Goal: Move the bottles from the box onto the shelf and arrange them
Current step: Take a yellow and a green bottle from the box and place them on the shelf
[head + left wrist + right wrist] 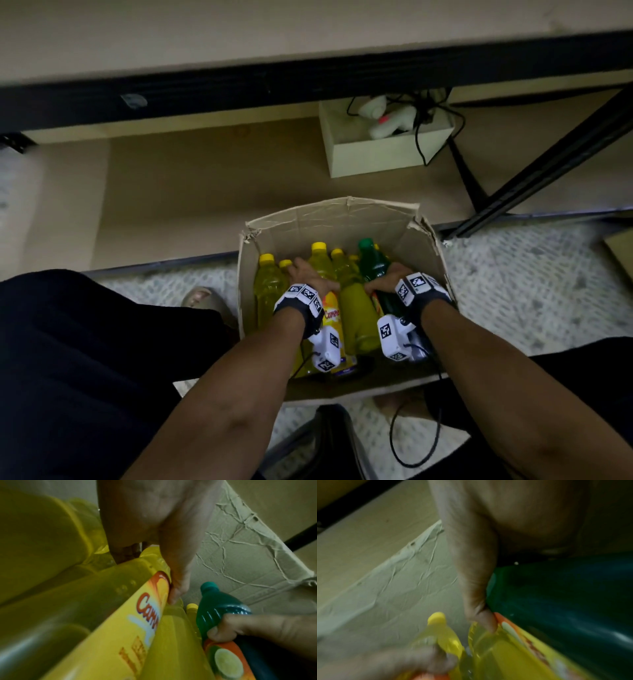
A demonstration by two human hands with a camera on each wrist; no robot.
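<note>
Bottles: in the box (342,219) on the floor, shelf (212,192) beyond | left hand (310,275) wraps yellow bottle (330,308); right hand (387,282) wraps green bottle (371,263) | handling: full, likely heavy, smooth plastic; grip the shoulder above the label.

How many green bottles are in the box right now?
1: the green bottle leans at the cardboard box's right side, gripped by the right hand. Others may be hidden among the yellow bottles.
</note>
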